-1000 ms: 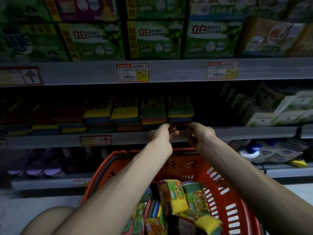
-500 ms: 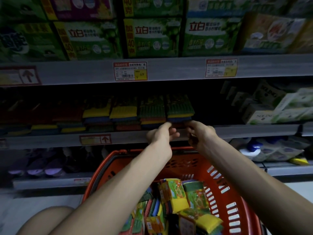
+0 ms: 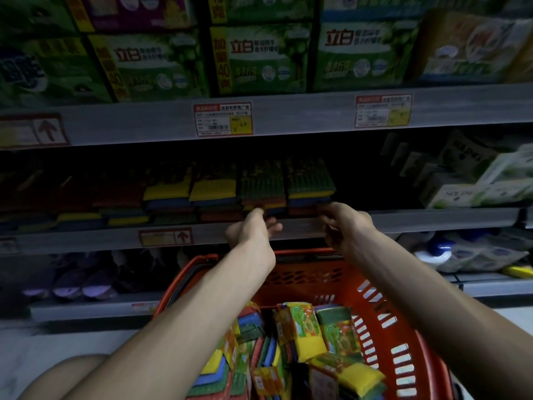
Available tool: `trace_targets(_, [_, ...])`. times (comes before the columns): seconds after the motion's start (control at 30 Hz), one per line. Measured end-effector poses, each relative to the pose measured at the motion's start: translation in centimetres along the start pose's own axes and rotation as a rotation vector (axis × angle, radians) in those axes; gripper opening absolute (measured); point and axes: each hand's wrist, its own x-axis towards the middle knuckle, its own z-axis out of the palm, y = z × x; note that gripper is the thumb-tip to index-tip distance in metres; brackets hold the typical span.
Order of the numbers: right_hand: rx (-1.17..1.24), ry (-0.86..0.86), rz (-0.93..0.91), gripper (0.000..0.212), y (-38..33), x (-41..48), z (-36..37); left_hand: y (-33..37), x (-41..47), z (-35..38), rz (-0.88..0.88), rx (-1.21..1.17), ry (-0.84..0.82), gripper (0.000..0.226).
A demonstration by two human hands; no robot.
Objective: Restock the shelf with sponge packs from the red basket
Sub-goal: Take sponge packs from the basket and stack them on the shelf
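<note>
Sponge packs (image 3: pixel 310 180) lie stacked on the shelf (image 3: pixel 432 220) just beyond my left hand (image 3: pixel 253 228), its fingers loose at their front, and my right hand (image 3: pixel 344 223), curled with a grip I cannot make out, red basket (image 3: pixel 403 330) below both wrists.

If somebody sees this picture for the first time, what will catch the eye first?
Most likely the red basket at the bottom centre, full of bright yellow and green sponge packs. Next, the left hand and right hand, which reach together to the front edge of the dim middle shelf, at the stacked sponge packs there; whether they grip one is too dark to tell.
</note>
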Motion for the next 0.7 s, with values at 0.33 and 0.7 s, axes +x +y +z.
trace_targets(0.33, [-0.009,-0.01,-0.014,0.02,0.01,-0.18,-0.14,0.63,-0.23,0.33,-0.016,0.033,0.01,0.025])
trace_targets(0.7, [-0.03,-0.029,0.016,0.013,-0.13,-0.07,-0.55,0.25,-0.59,0.23,0.018,0.029,0.044,0.021])
